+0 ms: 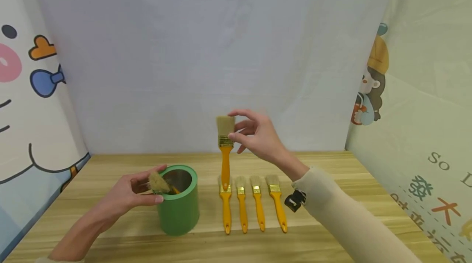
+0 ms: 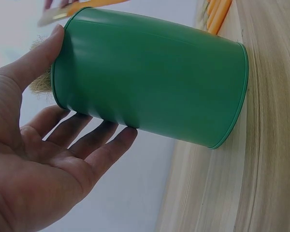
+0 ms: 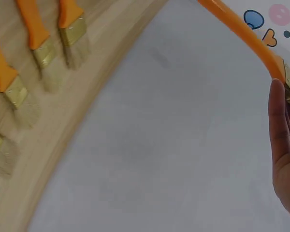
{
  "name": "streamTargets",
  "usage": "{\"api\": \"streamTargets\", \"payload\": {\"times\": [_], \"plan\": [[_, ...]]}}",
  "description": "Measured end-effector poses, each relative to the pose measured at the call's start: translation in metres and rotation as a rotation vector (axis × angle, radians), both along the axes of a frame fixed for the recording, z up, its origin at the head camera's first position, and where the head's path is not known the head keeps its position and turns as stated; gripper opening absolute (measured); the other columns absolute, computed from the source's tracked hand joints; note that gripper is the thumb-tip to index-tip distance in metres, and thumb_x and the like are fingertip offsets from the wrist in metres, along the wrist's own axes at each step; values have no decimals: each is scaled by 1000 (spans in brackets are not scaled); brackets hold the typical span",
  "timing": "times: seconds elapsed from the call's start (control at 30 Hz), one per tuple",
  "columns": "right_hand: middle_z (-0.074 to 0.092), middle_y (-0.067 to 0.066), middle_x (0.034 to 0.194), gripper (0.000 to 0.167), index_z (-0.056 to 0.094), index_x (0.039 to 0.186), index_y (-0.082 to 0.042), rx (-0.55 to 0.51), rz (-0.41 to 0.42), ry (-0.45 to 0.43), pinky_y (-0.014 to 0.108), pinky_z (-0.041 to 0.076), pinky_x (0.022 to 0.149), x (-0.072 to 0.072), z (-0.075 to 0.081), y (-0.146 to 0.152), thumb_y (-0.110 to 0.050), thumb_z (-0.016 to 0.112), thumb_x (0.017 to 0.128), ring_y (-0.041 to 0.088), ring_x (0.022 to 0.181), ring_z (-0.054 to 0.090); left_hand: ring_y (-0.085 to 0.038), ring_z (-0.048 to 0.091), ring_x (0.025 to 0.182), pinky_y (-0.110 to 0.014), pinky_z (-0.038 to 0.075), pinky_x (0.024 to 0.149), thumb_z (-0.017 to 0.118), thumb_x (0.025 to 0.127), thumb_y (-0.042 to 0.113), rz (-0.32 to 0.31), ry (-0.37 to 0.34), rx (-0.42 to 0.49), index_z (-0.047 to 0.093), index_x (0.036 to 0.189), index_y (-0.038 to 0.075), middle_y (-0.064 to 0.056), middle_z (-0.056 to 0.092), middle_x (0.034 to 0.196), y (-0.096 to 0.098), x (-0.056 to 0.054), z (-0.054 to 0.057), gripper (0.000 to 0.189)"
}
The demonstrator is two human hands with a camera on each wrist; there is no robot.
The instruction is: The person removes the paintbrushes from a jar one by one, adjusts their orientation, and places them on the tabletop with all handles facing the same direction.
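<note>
My left hand (image 1: 125, 192) grips the green can (image 1: 179, 216) near its top, thumb on one side and fingers on the other, as the left wrist view shows. The can stands upright on the table. Out of its mouth, on the left, leans a paintbrush (image 1: 158, 183), bristles up. With thumb and fingers my right hand (image 1: 259, 134) pinches another paintbrush (image 1: 225, 160) at its bristles and metal band. That brush hangs in the air, orange handle downward, right of the can. The handle also shows in the right wrist view at the top, as an orange handle (image 3: 246, 36).
Several paintbrushes (image 1: 259, 209) with orange handles lie side by side on the wooden table (image 1: 121, 242), right of the can, bristles toward the back. A white cloth (image 1: 177, 62) hangs behind the table. Printed cloths flank it left (image 1: 48, 132) and right (image 1: 416, 123).
</note>
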State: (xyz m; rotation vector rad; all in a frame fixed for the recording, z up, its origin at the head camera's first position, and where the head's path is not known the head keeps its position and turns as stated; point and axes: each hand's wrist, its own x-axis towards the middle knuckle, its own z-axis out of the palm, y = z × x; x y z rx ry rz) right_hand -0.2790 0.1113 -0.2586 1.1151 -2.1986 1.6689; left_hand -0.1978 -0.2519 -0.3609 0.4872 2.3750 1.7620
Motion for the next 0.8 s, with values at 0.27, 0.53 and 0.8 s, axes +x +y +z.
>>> {"api": "streamTargets", "payload": {"times": [0.27, 0.53, 0.8], "plan": [[72, 20, 95, 48, 63, 140, 0, 52, -41, -106, 45, 63, 56, 1, -39, 28, 8, 73, 94, 34, 77, 74, -51, 42, 143, -57, 50, 104, 81, 94, 17, -12, -14, 6, 42, 163, 9, -18, 51, 156, -1, -1, 1, 80], [72, 20, 97, 49, 62, 141, -1, 82, -83, -162, 49, 63, 58, 2, -60, 52, 6, 74, 94, 38, 79, 72, -52, 43, 143, -56, 53, 101, 80, 95, 15, -21, -17, 23, 39, 164, 7, -20, 49, 158, -2, -2, 0, 81], [72, 22, 99, 51, 58, 144, 4, 106, -113, -226, 55, 62, 62, 2, -72, 84, 4, 74, 96, 33, 79, 73, -52, 43, 142, -55, 52, 102, 81, 94, 16, -22, -16, 14, 40, 164, 7, -20, 50, 157, -1, -1, 0, 81]]}}
